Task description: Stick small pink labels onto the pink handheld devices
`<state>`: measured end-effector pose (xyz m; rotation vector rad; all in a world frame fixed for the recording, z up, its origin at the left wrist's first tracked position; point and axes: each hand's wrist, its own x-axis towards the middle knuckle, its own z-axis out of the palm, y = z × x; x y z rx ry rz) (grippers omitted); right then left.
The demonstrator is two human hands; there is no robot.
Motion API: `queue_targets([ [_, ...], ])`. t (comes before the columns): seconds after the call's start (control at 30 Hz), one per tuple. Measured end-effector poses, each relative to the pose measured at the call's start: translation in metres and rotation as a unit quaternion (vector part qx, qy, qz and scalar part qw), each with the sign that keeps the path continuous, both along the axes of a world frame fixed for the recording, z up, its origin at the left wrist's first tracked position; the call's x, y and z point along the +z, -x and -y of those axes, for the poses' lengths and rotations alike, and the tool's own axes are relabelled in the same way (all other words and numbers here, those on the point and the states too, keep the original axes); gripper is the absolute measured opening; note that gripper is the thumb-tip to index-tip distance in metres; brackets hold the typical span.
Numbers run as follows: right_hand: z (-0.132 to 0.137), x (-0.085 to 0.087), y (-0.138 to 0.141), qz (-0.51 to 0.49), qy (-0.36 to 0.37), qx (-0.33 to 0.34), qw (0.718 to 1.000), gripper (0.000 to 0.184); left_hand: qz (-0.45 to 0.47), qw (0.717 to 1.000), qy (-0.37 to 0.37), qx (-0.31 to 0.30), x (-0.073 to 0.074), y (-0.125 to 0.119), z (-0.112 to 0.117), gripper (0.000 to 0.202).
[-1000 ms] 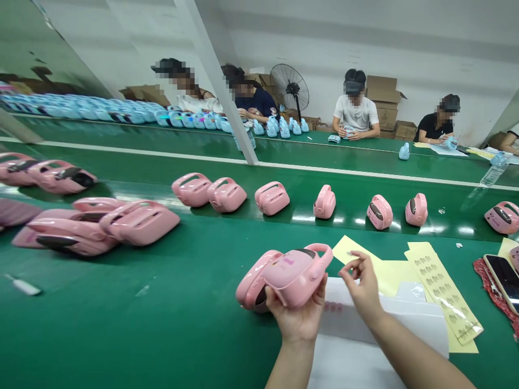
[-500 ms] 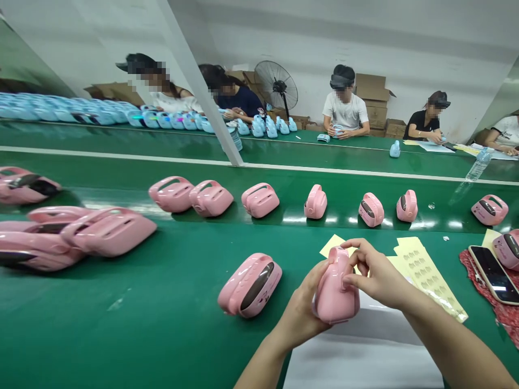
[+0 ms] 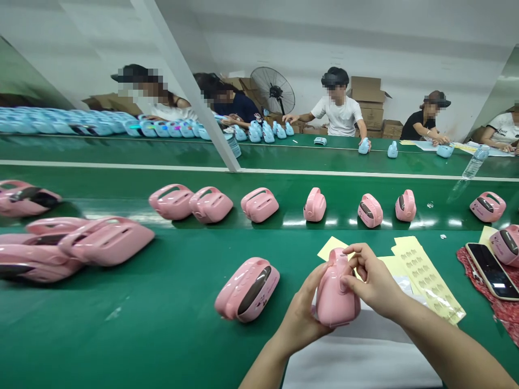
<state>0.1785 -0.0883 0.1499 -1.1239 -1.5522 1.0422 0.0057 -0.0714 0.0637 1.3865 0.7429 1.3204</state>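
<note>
My left hand (image 3: 302,316) wraps round the left side of a pink plastic toy case (image 3: 336,294) that stands upright over a white sheet (image 3: 357,362). My right hand (image 3: 375,278) curls against the case's handle and right edge, thumb pressed on its top face. A second pink case (image 3: 247,289) lies on its side on the green table just left of my hands. Yellow sticker backing sheets (image 3: 430,281) lie to the right of the held case.
A row of pink cases (image 3: 259,204) runs along the green belt (image 3: 284,186) ahead, and more lie piled at the left (image 3: 81,246). A phone (image 3: 490,263) lies on red cloth at the right. Other people sit across the far table with blue cases (image 3: 170,128).
The case I held flat in the left hand a second ago now stands upright between both hands. My right hand, then apart, now presses on it. The view has shifted slightly.
</note>
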Motion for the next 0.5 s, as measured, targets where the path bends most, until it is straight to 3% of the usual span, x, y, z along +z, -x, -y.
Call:
queue_targets([
  [0.13, 0.004, -0.016, 0.003, 0.058, -0.143, -0.049, 0.987, 0.037, -0.016, 0.999, -0.025, 0.016, -0.003, -0.001, -0.002, 0.087],
  [0.2, 0.005, -0.023, 0.003, 0.088, -0.231, -0.072, 0.966, 0.044, -0.006, 1.0, -0.021, 0.015, 0.002, -0.001, -0.003, 0.083],
  [0.27, 0.002, -0.025, 0.001, 0.11, -0.268, -0.092, 0.953, 0.054, 0.015, 1.0, -0.01, -0.002, 0.009, -0.001, -0.002, 0.077],
  [0.33, -0.006, -0.025, -0.005, 0.112, -0.237, -0.109, 0.959, 0.063, 0.023, 0.999, -0.003, -0.032, 0.012, 0.0, 0.001, 0.075],
  [0.4, -0.017, -0.027, -0.015, 0.087, -0.161, -0.085, 0.979, 0.061, 0.024, 0.997, -0.006, -0.068, 0.008, -0.001, 0.005, 0.082],
  [0.5, -0.028, -0.033, -0.034, 0.016, -0.028, 0.067, 0.997, 0.05, 0.063, 0.989, -0.011, -0.132, -0.007, -0.008, 0.013, 0.107],
])
